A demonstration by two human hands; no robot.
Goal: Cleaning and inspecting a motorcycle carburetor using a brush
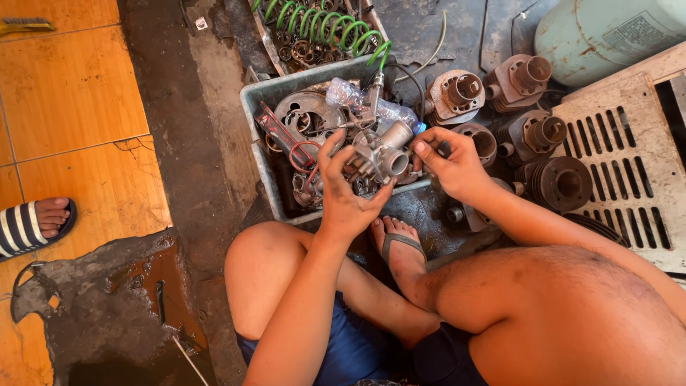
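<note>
A grey metal carburettor (382, 154) was held just above centre of the view, over the near edge of a pale plastic crate (259, 96). It was gripped from both sides. The left hand (344, 196) was raised at about 7 o'clock from the part, its fingers curled up around the left flank and the thumb stretched towards the round mouth of the body; the hand was closed on the carburettor. The right hand (450, 166) was set at 3 o'clock from the part, its fingertips (421, 148) pressed to the right end, so that this hand too was closed on it, though only by the tips.

The crate was filled with oily parts: a round brake plate (304, 114) at 10 o'clock from the carburettor, a crushed clear plastic bottle (357, 96) at 12 o'clock, and loops of cable. Green coil springs (321, 25) were heaped beyond the crate, at 12 o'clock near the top edge. Several finned engine cylinders (532, 136) were stood on the dark floor at 3 o'clock, beside a pale slotted grille (629, 164) farther right. A pale green tank (607, 28) was seen at 1 o'clock in the corner.

A sandalled foot (400, 246) was tucked below the hands at 6 o'clock. A second foot in a striped slipper (28, 225) was seen at 9 o'clock, on the orange tiles (71, 93).
</note>
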